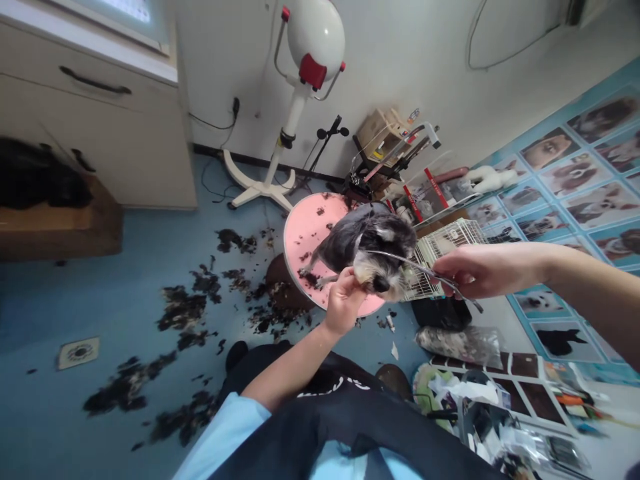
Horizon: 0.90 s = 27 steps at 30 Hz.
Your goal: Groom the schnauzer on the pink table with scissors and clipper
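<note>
A grey and black dog point(345, 235) with a pale muzzle sits on a round pink table point(311, 223), its face turned up toward me. My left hand point(345, 301) is closed on the fur at the side of its muzzle, below the cheek. In my right hand point(467, 270) is a pair of long grooming scissors point(420, 268), held by the handles. Their thin blades reach left across the dog's face near the eyes. Whether the blades touch the fur I cannot tell. Dark hair clippings lie around the dog on the tabletop.
Clumps of cut hair point(183, 308) cover the blue floor to the left. A white stand dryer point(315, 40) rises behind the table. To the right are a wire cage point(453, 240) and a plastic bag point(460, 345). Cabinets point(100, 127) stand at the left.
</note>
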{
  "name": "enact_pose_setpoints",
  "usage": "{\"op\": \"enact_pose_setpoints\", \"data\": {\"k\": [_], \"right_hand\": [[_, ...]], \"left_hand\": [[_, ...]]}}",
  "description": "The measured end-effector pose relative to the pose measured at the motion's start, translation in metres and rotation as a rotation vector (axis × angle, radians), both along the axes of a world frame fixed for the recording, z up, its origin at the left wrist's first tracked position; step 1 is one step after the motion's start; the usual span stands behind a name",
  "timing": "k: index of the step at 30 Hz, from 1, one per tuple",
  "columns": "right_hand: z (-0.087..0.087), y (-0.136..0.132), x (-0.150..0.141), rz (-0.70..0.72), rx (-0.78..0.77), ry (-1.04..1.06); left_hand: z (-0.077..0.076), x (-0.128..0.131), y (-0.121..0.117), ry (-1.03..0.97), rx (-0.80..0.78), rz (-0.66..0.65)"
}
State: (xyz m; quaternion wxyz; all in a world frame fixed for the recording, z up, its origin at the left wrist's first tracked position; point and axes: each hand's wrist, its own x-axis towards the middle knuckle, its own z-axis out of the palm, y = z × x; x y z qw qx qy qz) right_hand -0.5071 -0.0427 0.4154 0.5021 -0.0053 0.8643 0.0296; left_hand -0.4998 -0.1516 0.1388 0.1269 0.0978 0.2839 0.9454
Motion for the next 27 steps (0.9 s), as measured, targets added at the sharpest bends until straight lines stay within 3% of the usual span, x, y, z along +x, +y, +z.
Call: {"op": "enact_pose_setpoints", "data": {"k": [7, 14, 27], "right_hand": [[0.003, -0.012, -0.009, 0.140, 0.122, 0.023], [-0.006, -0.008, 0.018, 0.377, 0.349, 0.324], [-0.020, -0.007, 0.034, 0.478, 0.405, 0.430]], "left_hand": [[0.008, -0.001, -0.005, -0.004, -0.007, 0.031], [0.010, -0.003, -0.003, -0.091, 0.075, -0.055], [0.012, -0.005, -0.002, -0.207, 0.125, -0.099]]}}
